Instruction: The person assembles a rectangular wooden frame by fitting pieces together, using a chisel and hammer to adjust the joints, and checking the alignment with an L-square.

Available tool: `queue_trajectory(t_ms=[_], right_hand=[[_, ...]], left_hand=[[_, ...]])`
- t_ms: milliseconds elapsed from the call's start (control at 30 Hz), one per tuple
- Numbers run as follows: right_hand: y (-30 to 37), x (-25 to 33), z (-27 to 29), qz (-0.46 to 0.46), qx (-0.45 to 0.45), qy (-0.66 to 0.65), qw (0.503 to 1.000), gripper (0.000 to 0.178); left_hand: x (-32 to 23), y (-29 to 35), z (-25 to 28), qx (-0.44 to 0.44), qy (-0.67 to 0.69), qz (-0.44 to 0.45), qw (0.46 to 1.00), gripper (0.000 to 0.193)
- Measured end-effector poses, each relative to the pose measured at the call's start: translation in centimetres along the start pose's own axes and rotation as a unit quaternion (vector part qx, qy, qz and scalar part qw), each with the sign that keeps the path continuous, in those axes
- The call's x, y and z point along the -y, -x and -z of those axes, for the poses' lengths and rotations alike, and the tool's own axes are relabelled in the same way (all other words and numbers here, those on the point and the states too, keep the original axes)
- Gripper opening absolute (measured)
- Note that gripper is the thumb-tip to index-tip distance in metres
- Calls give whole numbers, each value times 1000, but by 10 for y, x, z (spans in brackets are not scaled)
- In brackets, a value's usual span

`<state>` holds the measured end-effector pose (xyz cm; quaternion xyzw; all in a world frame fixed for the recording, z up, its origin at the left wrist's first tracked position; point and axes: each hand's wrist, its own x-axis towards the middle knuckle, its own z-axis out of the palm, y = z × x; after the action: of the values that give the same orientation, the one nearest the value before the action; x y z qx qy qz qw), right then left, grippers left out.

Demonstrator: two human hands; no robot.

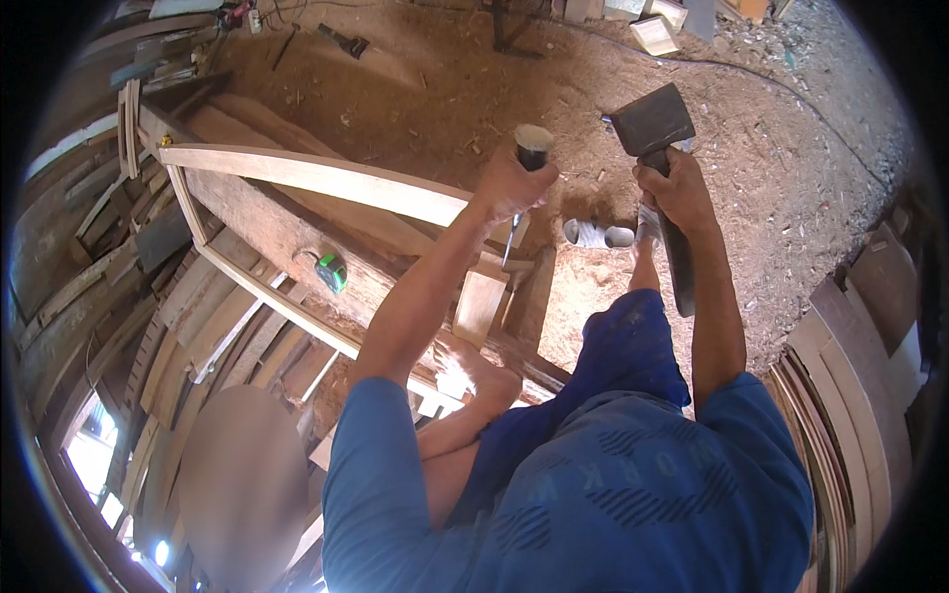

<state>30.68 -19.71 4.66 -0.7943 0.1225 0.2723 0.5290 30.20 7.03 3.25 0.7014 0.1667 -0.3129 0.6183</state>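
Observation:
My left hand [512, 186] is closed around the dark handle of a chisel [534, 148], whose pale, worn butt end points up. Its narrow blade runs down to the end of a light wooden piece [480, 301]; whether the tip touches the wood, I cannot tell. To the right, my right hand [678, 190] grips a dark mallet [652, 119] just below its blocky head, with the long handle lying along my forearm. The mallet head is raised, apart from the chisel. A pale wooden frame [326, 176] extends left from beneath my left hand, over a rough thick beam [267, 227].
On the beam lies a green and black tape measure [331, 274]. Stacked boards [89, 267] fill the left side, and more panels [840, 395] lean at the right. A slipper [593, 234] rests on the sawdust-covered ground, near my foot. A cable [751, 71] crosses the far ground.

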Motion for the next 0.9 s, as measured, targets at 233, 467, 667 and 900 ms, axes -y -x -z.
queue_trajectory(t_ms=[233, 467, 667, 900], right_hand=[[2, 20, 13, 21, -43, -57, 997, 18], [6, 31, 22, 21, -57, -44, 997, 19], [-11, -4, -16, 8, 64, 3, 998, 26], [-6, -30, -134, 78, 150, 23, 985, 38]], left_hand=[[7, 2, -21, 15, -67, -110, 992, 15], [-18, -4, -18, 16, -75, -59, 995, 30], [-64, 24, -15, 8, -84, -155, 984, 23], [-101, 124, 82, 163, -419, 64, 891, 42]])
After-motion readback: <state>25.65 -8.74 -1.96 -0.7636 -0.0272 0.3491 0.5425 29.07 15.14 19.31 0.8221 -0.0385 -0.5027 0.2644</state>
